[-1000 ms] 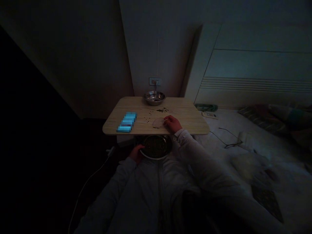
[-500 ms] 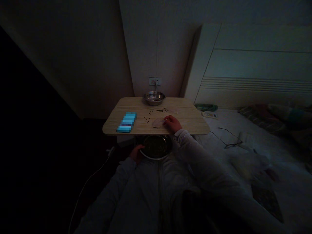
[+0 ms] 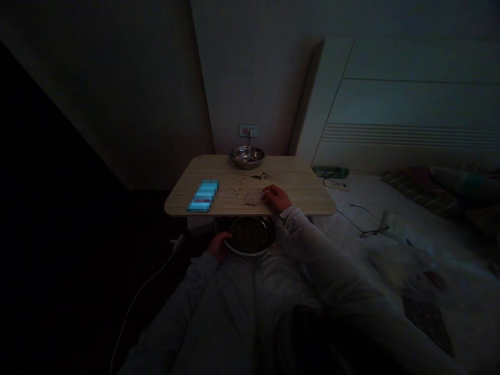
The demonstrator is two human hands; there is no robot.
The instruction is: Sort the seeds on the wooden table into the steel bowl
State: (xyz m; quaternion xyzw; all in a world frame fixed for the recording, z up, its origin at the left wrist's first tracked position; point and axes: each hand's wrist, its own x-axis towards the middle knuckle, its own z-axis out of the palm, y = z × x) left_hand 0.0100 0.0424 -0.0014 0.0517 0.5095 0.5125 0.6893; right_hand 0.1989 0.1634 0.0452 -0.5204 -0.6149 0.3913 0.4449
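Observation:
My right hand is closed on a thin, see-through rounded piece, perhaps plastic, which lies at the tabletop near its front edge. A few small dark bits are beside this piece. More dark grains form a loose cluster farther back, with several scattered to the left. Below the front edge of the table, my left hand grips the left rim of a round basin. Dark greenish contents fill the basin, too dim to make out; the table hides its far side.
A steel bowl stands at the back of the small wooden table. A lit phone lies at the left. Eyeglasses and a clear bag rest on the bed. A white cable runs along the dark left side.

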